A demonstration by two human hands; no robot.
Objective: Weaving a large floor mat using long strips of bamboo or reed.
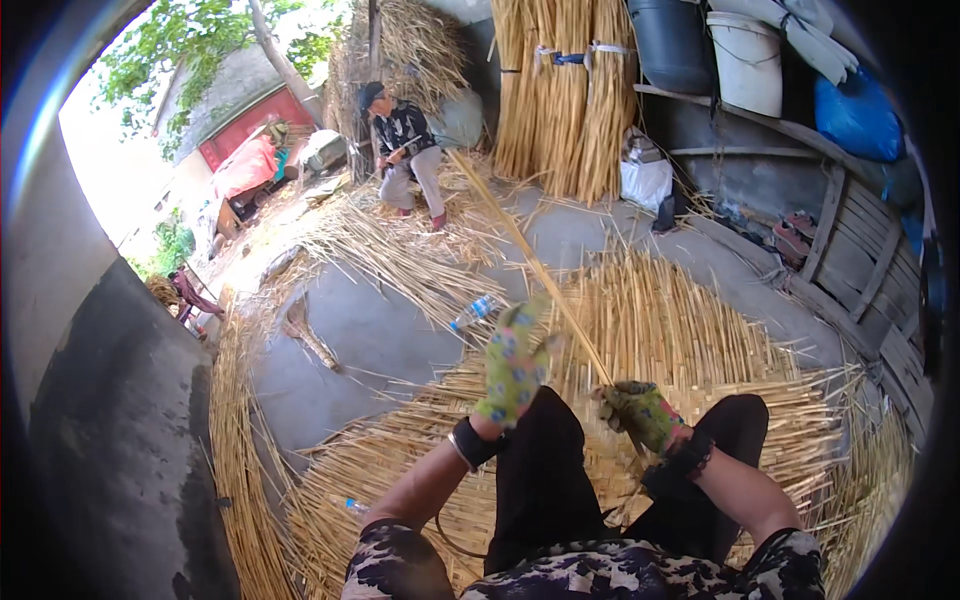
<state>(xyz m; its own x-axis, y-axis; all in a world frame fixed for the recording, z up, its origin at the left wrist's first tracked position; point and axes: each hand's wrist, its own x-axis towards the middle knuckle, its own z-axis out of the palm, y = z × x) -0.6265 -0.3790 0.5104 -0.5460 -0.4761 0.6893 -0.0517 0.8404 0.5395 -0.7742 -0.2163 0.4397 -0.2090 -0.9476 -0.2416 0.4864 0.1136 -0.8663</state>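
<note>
My right hand (645, 414), in a patterned green-yellow glove, is closed around the lower end of a long reed stalk (548, 285). The stalk slants up and away to the left. My left hand (514, 368), gloved alike and slightly blurred, is raised beside the stalk with its fingers stretched out and thumb apart. Nothing shows in it. Under my legs and ahead of me spreads a woven reed mat (670, 325), its stalk ends loose along the edges.
A plastic bottle (474, 312) lies beyond the mat, near a loose reed pile (390, 245) and a short brush-like bundle (312, 335). Another person (405, 150) sits further back. Tied reed bundles (560, 100) lean on the wall; buckets (748, 62) stand on a shelf.
</note>
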